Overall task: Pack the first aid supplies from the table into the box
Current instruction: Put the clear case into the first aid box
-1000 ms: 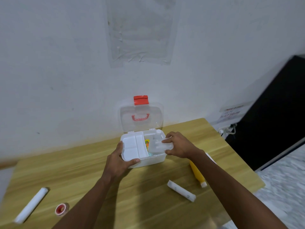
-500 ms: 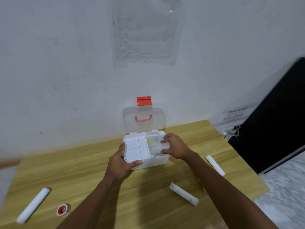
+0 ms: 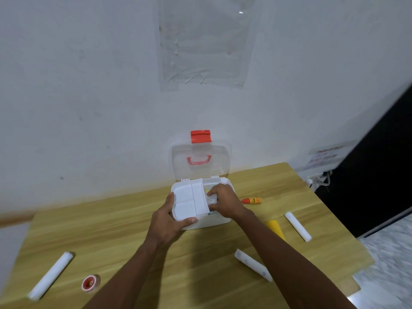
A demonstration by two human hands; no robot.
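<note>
The white first aid box [image 3: 219,220] stands open at the table's back, its clear lid [image 3: 200,160] with a red latch leaning on the wall. A white divided tray [image 3: 188,201] covers the box's left half. My left hand [image 3: 166,224] grips the tray's front left corner, thumb on its front edge. My right hand [image 3: 225,201] reaches into the box's right half, fingers closed on a clear plastic item [image 3: 210,200]. On the table lie three white rolls [image 3: 51,275] [image 3: 253,264] [image 3: 297,226], a red tape roll [image 3: 90,283], a yellow tube [image 3: 275,229] and a small red bottle [image 3: 252,200].
The wooden table [image 3: 124,237] stands against a white wall. Its right edge drops off beside a dark panel [image 3: 379,170]. A wall socket with cables [image 3: 318,178] sits past the table's back right corner.
My right hand has lowered the clear item from the box's rim down into its right half. My left hand keeps its hold on the tray. The small red bottle has come into view.
</note>
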